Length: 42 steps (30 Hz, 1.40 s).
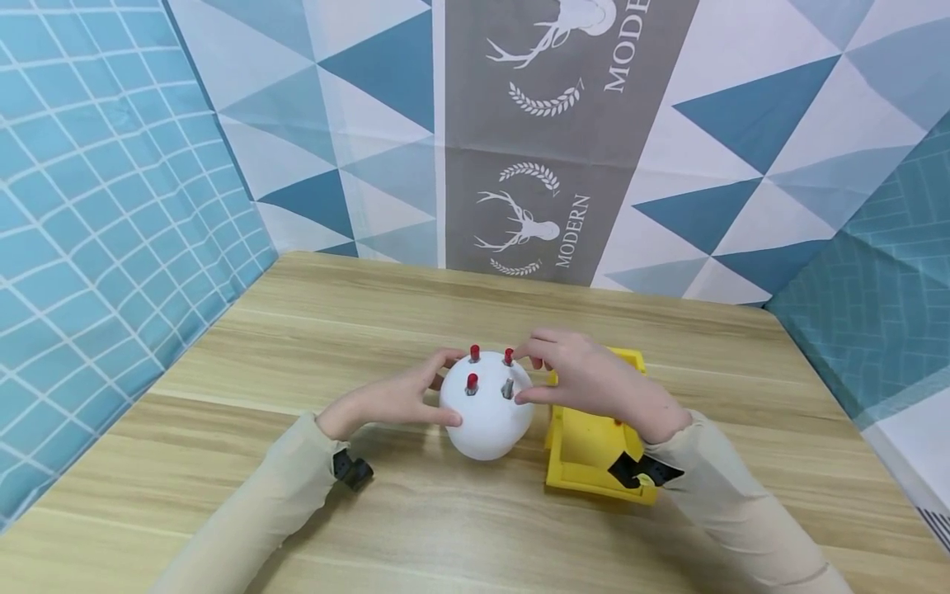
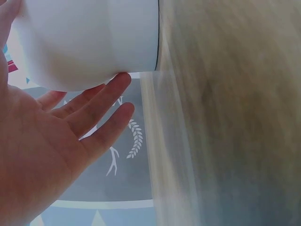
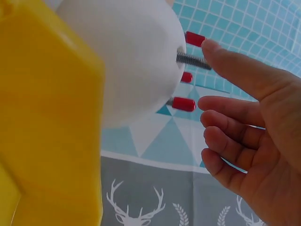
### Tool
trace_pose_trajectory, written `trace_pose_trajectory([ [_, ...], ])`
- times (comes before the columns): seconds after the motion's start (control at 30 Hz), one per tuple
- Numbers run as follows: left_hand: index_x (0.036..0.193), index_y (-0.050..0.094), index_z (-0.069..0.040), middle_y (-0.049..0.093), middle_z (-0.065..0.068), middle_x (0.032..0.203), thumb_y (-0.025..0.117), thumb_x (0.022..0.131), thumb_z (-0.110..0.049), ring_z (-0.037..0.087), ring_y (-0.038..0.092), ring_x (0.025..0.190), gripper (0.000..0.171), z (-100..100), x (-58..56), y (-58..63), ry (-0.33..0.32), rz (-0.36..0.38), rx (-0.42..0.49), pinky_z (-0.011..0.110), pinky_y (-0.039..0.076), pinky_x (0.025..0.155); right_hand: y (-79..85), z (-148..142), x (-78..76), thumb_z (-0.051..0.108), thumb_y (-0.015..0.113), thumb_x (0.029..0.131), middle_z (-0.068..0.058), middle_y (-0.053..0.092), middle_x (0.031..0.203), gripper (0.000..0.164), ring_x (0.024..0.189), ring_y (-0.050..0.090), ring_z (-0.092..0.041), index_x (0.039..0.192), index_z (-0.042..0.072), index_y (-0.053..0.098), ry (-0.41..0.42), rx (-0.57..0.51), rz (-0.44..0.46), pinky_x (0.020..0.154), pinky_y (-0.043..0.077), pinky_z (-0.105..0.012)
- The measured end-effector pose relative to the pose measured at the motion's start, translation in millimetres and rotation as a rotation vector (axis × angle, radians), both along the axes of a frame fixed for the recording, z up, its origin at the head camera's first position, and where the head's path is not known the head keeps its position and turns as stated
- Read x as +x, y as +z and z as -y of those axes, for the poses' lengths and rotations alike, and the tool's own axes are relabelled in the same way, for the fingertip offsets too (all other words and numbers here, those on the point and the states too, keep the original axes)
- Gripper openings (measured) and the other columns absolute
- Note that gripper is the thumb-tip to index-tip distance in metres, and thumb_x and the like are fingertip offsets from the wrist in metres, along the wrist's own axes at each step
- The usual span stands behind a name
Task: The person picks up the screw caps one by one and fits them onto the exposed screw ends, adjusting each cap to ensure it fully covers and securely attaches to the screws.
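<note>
A white rounded dome (image 1: 482,429) stands on the table with threaded studs on top. Red caps (image 1: 472,381) cover three of them, while one stud (image 3: 194,60) is bare, its thread showing. My left hand (image 1: 404,396) holds the dome's left side, thumb at the front and fingers behind; in the left wrist view a fingertip (image 2: 123,79) touches its white wall. At the right, my right hand (image 1: 582,375) is beside the studs with thumb and fingers apart, nothing between them. Its thumb is close to the bare stud, its index finger close to a capped one.
Just right of the dome, partly under my right forearm, sits a yellow tray (image 1: 560,474) with raised walls. The wooden table (image 1: 356,536) meets a patterned cloth backdrop (image 1: 386,198) at the rear. Blue tiled cloth (image 1: 111,206) hangs on the left.
</note>
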<state>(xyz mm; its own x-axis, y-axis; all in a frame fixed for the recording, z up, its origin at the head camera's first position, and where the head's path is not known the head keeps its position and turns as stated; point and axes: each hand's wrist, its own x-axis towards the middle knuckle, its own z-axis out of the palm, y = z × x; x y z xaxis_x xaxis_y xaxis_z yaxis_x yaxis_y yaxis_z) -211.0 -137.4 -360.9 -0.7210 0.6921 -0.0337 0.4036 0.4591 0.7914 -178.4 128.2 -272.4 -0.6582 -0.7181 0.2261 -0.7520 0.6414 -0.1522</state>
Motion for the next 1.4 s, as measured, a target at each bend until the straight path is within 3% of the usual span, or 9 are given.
trace_pose_trajectory([
  [0.2, 0.139, 0.019, -0.018, 0.038, 0.006, 0.133, 0.071, 0.076, -0.038, 0.025, 0.049, 0.113, 0.084, -0.9, 1.5, 1.5, 0.008, -0.001, -0.01, 0.045, 0.042, 0.091, 2.4, -13.2, 0.4, 0.043, 0.074, 0.072, 0.004, 0.058, 0.087, 0.045, 0.077, 0.051, -0.012, 0.106, 0.015, 0.064, -0.056, 0.055, -0.015, 0.07, 0.047, -0.027],
  [0.63, 0.14, 0.017, -0.02, 0.036, 0.006, 0.134, 0.071, 0.077, -0.039, 0.026, 0.047, 0.114, 0.085, -0.7, 1.5, 1.0, 0.002, 0.012, -0.003, 0.046, 0.042, 0.092, -2.6, -40.1, 0.3, 0.034, 0.073, 0.075, 0.0, 0.063, 0.093, 0.035, 0.088, 0.057, -0.017, 0.102, 0.013, 0.067, -0.072, 0.119, -0.077, 0.093, 0.038, -0.047],
  [0.93, 0.14, 0.017, -0.019, 0.036, 0.006, 0.135, 0.071, 0.077, -0.04, 0.027, 0.047, 0.115, 0.085, 0.6, 1.4, -0.4, 0.007, 0.011, 0.001, 0.045, 0.043, 0.091, -9.9, -50.3, -2.8, 0.024, 0.073, 0.077, 0.0, 0.063, 0.091, 0.025, 0.083, 0.056, -0.017, 0.097, 0.011, 0.068, -0.059, 0.147, -0.125, 0.08, 0.039, -0.039],
  [1.4, 0.139, 0.018, -0.019, 0.036, 0.007, 0.135, 0.071, 0.077, -0.038, 0.027, 0.047, 0.114, 0.084, -0.1, -0.1, -1.5, 0.004, 0.008, 0.008, 0.046, 0.042, 0.092, -24.0, -68.0, -2.3, 0.02, 0.072, 0.078, -0.001, 0.065, 0.095, 0.021, 0.09, 0.057, -0.02, 0.096, 0.012, 0.068, -0.163, 0.212, -0.031, 0.086, 0.04, -0.043],
])
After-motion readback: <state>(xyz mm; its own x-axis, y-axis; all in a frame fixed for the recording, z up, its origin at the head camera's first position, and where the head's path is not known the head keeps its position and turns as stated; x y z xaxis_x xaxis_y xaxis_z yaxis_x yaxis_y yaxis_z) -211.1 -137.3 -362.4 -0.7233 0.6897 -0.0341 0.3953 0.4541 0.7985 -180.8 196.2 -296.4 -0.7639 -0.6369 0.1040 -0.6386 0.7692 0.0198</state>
